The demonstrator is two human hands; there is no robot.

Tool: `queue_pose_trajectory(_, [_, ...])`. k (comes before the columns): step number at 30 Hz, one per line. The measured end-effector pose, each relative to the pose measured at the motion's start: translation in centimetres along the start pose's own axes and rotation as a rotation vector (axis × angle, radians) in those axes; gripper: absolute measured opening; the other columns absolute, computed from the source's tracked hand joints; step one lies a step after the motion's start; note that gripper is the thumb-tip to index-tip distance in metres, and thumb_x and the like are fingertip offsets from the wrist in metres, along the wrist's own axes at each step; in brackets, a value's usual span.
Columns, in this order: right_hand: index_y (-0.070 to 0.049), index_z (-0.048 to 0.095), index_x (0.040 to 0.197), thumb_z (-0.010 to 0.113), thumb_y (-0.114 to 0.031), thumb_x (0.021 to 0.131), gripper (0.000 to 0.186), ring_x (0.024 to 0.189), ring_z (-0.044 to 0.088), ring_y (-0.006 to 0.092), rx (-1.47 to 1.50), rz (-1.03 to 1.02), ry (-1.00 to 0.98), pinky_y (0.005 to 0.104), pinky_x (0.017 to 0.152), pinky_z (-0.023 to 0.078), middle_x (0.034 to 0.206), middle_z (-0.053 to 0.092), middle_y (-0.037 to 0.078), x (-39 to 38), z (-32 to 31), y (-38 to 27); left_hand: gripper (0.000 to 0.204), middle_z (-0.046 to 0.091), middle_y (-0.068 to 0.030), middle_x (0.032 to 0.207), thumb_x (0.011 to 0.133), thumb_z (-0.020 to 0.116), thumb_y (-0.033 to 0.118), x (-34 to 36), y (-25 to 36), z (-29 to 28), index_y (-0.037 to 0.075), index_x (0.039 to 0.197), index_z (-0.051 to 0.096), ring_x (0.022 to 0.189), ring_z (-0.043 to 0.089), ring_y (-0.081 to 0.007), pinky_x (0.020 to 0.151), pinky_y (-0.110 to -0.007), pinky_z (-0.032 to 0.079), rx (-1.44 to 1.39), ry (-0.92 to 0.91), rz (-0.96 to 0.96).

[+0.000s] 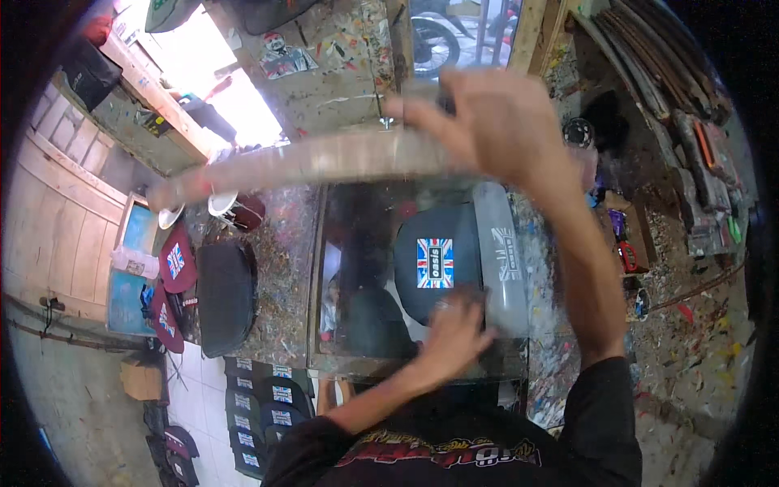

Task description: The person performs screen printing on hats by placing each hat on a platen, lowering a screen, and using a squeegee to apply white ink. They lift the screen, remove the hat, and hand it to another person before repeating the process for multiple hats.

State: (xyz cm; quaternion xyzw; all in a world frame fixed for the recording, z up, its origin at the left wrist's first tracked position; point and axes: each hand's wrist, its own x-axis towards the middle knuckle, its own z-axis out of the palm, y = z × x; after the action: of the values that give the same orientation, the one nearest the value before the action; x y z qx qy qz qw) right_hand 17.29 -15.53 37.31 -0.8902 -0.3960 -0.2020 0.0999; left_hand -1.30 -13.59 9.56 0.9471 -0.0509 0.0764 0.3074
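My right hand (507,122), blurred by motion, is raised over the far side of the table, fingers curled round the right end of a wooden screen-printing frame (324,162). The frame is seen nearly edge-on as a long pale bar and is smeared too. Below it, a dark rounded fabric panel (454,223) lies on the dark glassy table top, with a red, white and blue flag print (435,264). My left hand (458,329) is at the panel's near edge, its blurred fingers spread. A translucent grey strip (499,243) bearing a pale flag design lies along the panel's right side.
Left on the paint-spattered table are a black panel (225,296), maroon printed pieces (178,258) and a paint tub (235,209). Rows of printed panels (243,418) lie on the floor at lower left. A small box (629,235) with tools stands right.
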Motion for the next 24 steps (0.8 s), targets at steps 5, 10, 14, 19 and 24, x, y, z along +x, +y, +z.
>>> queue_pose_trajectory(5, [0.002,0.074,0.110,0.048,-0.061,0.099,0.068,0.099,0.070,0.0362,0.085,-0.047,-0.174,0.0454,0.091,0.053,0.104,0.072,0.026,5.9,-1.9,3.4,0.049,0.051,-0.0206,0.149,0.095,0.071,0.026,0.4,-2.4,4.8,0.004,0.137,0.061,0.144,0.043,-0.0400,0.113,-0.049,0.041,-0.606,-0.305,0.127])
queue_pose_trajectory(10, [0.005,0.076,0.103,0.045,-0.059,0.100,0.070,0.102,0.071,0.0380,0.189,0.258,-0.214,0.0455,0.093,0.054,0.103,0.072,0.031,8.0,-4.6,1.8,0.034,0.066,-0.0106,0.112,0.083,0.081,0.023,-1.6,-15.0,-2.2,0.016,0.115,0.075,0.100,0.063,-0.0328,0.089,-0.046,0.049,-0.025,-0.103,-0.061])
queue_pose_trajectory(14, [0.014,0.069,0.117,0.055,-0.066,0.093,0.085,0.113,0.067,0.0468,0.207,0.088,-0.134,0.0456,0.101,0.049,0.119,0.067,0.038,10.5,-3.0,5.8,0.019,0.073,-0.0120,0.090,0.088,0.077,0.025,-0.3,-16.5,-1.6,0.012,0.102,0.078,0.079,0.068,-0.0349,0.076,-0.045,0.053,-0.269,-0.151,-0.139])
queue_pose_trajectory(19, [0.015,0.068,0.118,0.053,-0.070,0.093,0.090,0.116,0.066,0.0463,0.236,0.077,-0.099,0.0452,0.103,0.048,0.121,0.066,0.039,12.3,-2.3,4.6,0.022,0.074,-0.0178,0.101,0.099,0.065,0.024,0.0,-16.3,-2.3,0.007,0.105,0.076,0.088,0.071,-0.0400,0.076,-0.048,0.055,-0.300,0.010,-0.195])
queue_pose_trajectory(24, [0.007,0.074,0.112,0.054,-0.071,0.095,0.082,0.087,0.072,0.0323,0.290,-0.131,0.074,0.0425,0.086,0.053,0.095,0.075,0.022,15.9,1.4,13.4,0.018,0.070,-0.0233,0.090,0.101,0.061,0.018,-0.8,-4.2,-5.5,0.003,0.109,0.067,0.083,0.070,-0.0426,0.072,-0.047,0.054,-0.354,0.227,-0.227])
